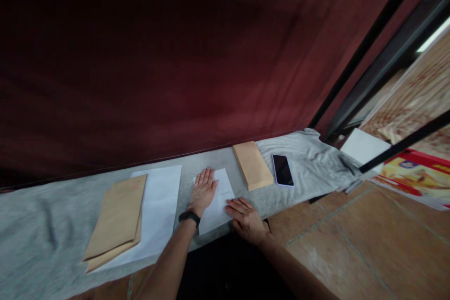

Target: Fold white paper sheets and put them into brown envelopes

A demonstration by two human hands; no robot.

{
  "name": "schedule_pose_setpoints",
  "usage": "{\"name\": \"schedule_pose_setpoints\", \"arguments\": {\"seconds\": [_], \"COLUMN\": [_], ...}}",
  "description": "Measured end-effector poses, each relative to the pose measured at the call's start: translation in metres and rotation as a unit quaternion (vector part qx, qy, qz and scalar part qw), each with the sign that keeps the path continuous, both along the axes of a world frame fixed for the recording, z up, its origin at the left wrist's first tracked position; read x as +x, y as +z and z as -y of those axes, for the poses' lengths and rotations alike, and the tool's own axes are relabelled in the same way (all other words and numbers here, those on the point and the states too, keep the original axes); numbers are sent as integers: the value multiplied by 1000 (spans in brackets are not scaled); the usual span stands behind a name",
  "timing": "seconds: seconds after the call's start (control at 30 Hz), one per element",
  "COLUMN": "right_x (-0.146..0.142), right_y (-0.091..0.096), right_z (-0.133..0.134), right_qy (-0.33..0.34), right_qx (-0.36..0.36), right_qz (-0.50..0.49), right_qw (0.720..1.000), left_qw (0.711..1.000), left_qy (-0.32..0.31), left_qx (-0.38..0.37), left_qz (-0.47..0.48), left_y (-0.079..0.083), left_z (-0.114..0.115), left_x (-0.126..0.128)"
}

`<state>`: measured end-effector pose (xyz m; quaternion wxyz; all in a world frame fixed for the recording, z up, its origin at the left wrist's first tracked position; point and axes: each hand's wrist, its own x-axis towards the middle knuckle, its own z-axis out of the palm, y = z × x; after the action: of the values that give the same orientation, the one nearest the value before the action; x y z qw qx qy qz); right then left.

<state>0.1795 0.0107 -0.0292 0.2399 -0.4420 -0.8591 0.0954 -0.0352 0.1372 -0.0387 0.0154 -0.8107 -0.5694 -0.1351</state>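
Observation:
A white sheet of paper (217, 204), narrow as if folded, lies on the grey cloth in front of me. My left hand (204, 190), with a dark band at the wrist, rests flat on its left side, fingers stretched out. On the paper's right edge lies my right hand (247, 219), fingers extended and lying flat. Left of my hands, larger white paper (163, 201) is partly covered by brown envelopes (117, 215). A neat stack of brown envelopes (253, 165) sits just beyond the paper, to the right.
A phone (283, 170) with a dark screen lies right of the envelope stack. Grey cloth (312, 164) covers the narrow bench, wrinkled at its right end. A dark red panel (197, 79) rises behind. A colourful printed box (418, 176) and a white box (365, 147) stand at right.

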Motion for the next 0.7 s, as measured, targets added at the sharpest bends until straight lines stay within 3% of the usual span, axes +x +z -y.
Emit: {"name": "schedule_pose_setpoints", "arguments": {"seconds": [0.13,0.27,0.53,0.7], "right_x": [-2,-3,-2,-2], "right_y": [1,6,9,6], "right_z": [1,1,2,2], "right_qy": [-10,-12,-11,-6], "right_qx": [-8,-21,-22,-23], "right_qz": [-10,-6,-9,-17], "right_qw": [1000,1000,1000,1000], "left_qw": [999,998,999,995], "left_qy": [45,61,-47,-89], "left_qx": [19,11,-8,16], "left_qz": [4,-7,-24,-30], "left_y": [-2,-1,8,11], "left_z": [8,31,98,129], "left_x": [-5,-9,-20,-22]}}
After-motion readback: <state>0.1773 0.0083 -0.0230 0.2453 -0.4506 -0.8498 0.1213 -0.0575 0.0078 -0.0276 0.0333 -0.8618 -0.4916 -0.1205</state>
